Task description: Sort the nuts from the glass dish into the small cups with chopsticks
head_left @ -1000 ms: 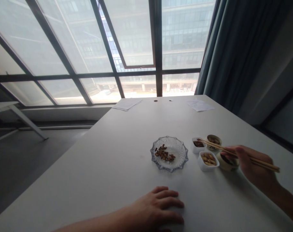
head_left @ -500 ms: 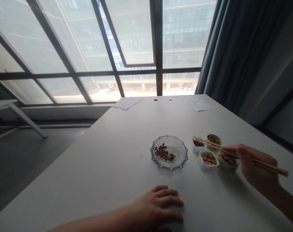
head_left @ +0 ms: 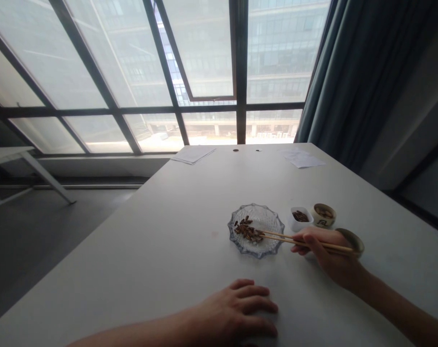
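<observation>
My right hand (head_left: 323, 248) is closed around a pair of wooden chopsticks (head_left: 282, 237). Their tips reach into a scalloped clear glass dish (head_left: 270, 222), at the right side of a pile of long brown seeds (head_left: 245, 232). Whether anything is pinched between the tips, I cannot tell. Palm down on the table, my left hand (head_left: 236, 308) lies in front of the dish with its fingers spread and nothing in them. Beyond my right hand stand a white square cup (head_left: 301, 226) of brown seeds and a beige cup (head_left: 327, 222) with dark lettering. My right hand partly covers a round bowl (head_left: 356, 241).
White table (head_left: 168, 250) surface extends around the dish. Paper sheets lie at its far left (head_left: 194, 154) and far right (head_left: 301, 158). Windows stand behind, with a dark curtain (head_left: 334, 82) at the right. Another white table (head_left: 9, 153) is at the left.
My right hand has moved left with the chopsticks, from above the cups to the glass dish. It now hides the white cup of tan nuts. My left hand keeps its place.
</observation>
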A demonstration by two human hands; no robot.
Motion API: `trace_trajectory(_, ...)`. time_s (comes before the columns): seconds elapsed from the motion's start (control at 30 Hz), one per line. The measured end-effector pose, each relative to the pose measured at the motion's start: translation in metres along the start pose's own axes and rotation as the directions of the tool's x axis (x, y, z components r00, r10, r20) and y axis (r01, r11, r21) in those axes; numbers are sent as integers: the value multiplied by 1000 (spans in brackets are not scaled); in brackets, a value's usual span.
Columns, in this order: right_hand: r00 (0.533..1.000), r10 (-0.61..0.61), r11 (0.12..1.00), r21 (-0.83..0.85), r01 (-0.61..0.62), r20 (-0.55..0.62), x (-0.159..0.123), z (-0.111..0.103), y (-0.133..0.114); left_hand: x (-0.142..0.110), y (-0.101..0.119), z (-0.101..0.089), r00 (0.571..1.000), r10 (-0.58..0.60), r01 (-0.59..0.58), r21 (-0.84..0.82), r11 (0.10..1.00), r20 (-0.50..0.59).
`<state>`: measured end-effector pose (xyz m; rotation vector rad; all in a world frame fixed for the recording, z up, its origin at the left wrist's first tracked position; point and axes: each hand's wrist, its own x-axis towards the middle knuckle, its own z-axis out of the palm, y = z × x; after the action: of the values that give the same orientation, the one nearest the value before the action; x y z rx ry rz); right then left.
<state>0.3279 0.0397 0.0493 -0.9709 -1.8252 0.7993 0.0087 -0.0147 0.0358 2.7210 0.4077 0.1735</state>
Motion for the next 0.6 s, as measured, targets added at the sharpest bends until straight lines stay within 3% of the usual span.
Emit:
trace_trajectory(0.27, 993, 58, 998, 41, -54, -106, -4, 8, 3, -1, -2, 2, 1000, 10, -11, -12, 1000, -10)
trace_trajectory(0.4, 983, 32, 997, 68, -19, -181, -5, 11, -1, 0, 0, 0, 1000, 3, -3, -9, 1000, 2)
trace_trajectory(0.6, 944, -52, 999, -30, 44, -325, -9, -10, -15, 0, 0, 0, 1000, -6, 5, -35, 999, -20)
